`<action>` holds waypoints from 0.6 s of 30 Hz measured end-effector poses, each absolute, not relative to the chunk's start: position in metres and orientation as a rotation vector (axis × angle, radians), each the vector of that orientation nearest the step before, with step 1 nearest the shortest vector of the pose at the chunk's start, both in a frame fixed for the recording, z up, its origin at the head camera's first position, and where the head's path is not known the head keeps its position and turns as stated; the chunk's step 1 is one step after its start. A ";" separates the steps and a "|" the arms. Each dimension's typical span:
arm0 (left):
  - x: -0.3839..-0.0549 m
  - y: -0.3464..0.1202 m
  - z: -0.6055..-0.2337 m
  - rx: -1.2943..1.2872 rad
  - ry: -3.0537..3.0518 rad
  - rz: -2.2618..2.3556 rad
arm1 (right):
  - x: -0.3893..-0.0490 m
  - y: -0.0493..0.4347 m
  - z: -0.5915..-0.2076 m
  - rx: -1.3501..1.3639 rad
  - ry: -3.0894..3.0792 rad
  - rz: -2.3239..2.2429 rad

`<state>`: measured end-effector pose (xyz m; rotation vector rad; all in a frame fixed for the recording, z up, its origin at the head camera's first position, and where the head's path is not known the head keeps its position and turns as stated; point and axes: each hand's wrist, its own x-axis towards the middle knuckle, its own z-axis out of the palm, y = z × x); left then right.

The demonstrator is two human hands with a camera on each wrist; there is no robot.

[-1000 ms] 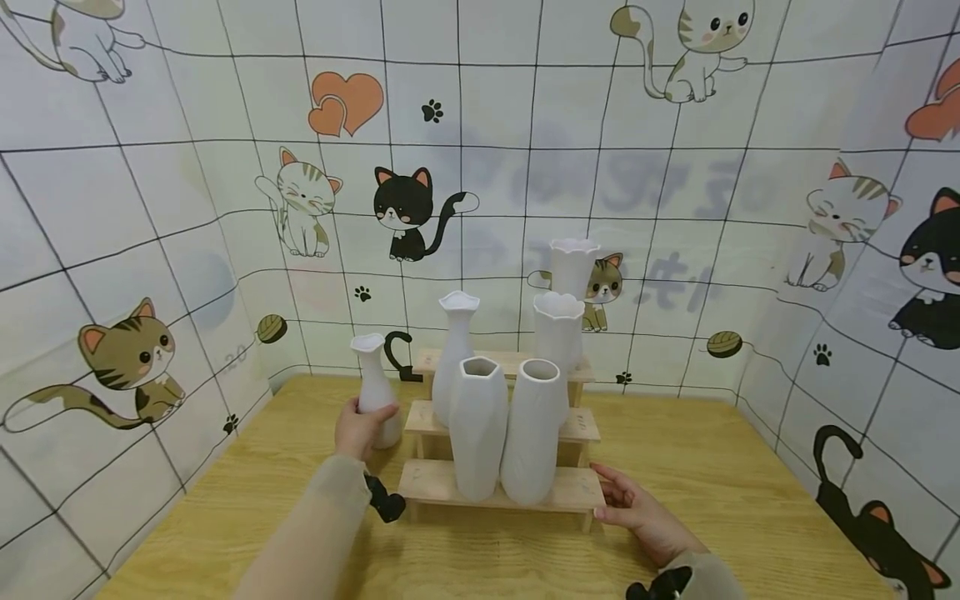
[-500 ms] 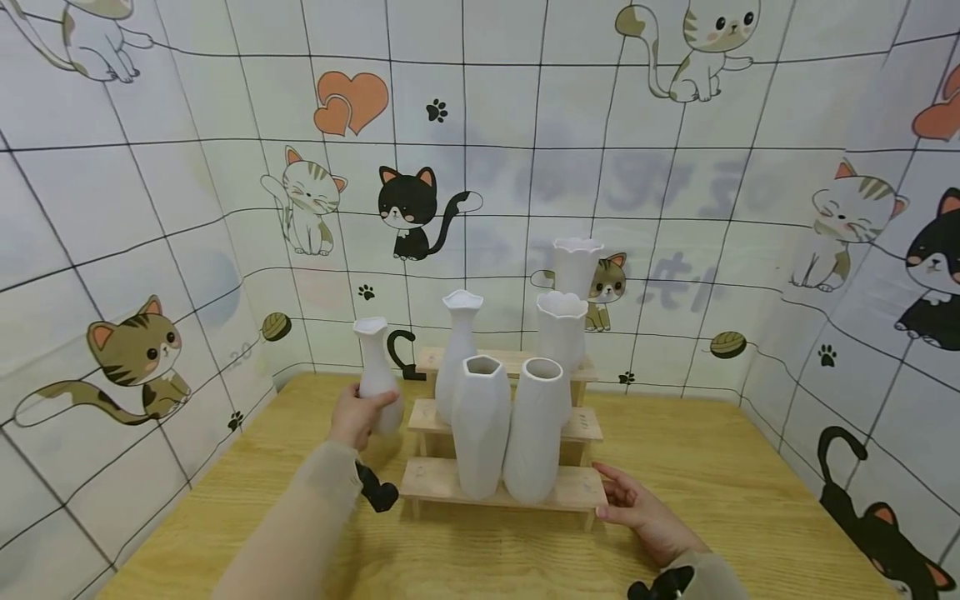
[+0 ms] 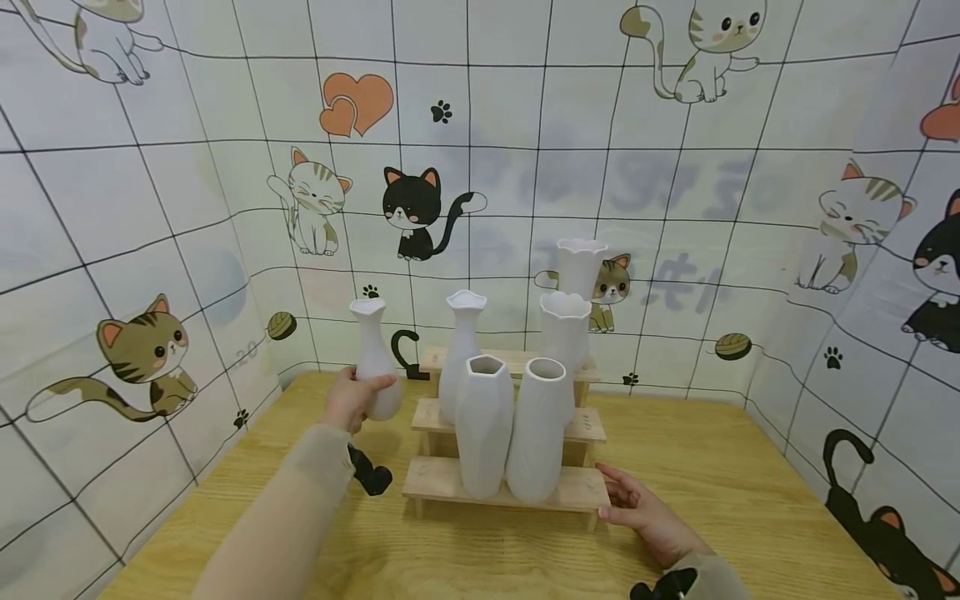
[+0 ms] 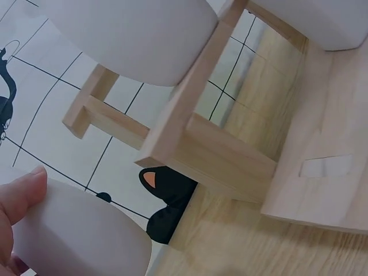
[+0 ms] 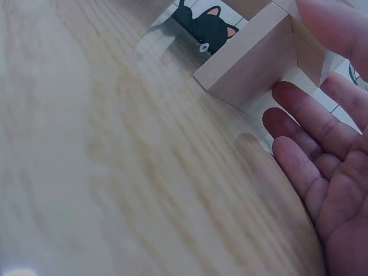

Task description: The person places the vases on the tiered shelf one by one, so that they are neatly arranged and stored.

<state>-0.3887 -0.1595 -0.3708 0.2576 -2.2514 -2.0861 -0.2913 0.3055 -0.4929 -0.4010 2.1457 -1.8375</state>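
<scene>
In the head view my left hand [image 3: 351,400] holds a white vase [image 3: 372,360] with a flared wavy rim and rounded belly, upright, left of a three-step wooden stand [image 3: 427,482]. Its thumb lies across the vase's belly [image 4: 86,230] in the left wrist view. My right hand [image 3: 641,512] grips the right end of the stand's lowest step, thumb at the front corner and index finger at the back; the other fingers [image 5: 299,155] curl loosely below. On the stand are a faceted vase [image 3: 483,433], a tall oval vase [image 3: 537,437], a slim-necked vase [image 3: 462,358] and scalloped vases [image 3: 566,329].
The stand is on a wood-grain table [image 3: 480,562]. Cat-patterned sheeting [image 3: 495,192] surrounds the table at the back and both sides. Bare tabletop lies left and right of the stand.
My left hand has lifted the wavy-rimmed vase up off the table, beside the stand. My right hand stays at the stand's lowest step. The head view has shifted slightly.
</scene>
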 end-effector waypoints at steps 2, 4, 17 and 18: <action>-0.389 -0.160 -0.367 0.245 -2.260 -2.081 | -0.291 0.305 -0.493 -0.395 2.155 -1.827; -0.391 -0.160 -0.363 0.236 -2.265 -2.086 | -0.291 0.305 -0.492 -0.396 2.163 -1.820; -0.388 -0.158 -0.328 0.210 -2.347 -1.988 | -0.289 0.304 -0.489 -0.388 2.159 -1.819; -0.387 -0.158 -0.326 0.205 -2.346 -1.993 | -0.289 0.304 -0.489 -0.391 2.156 -1.820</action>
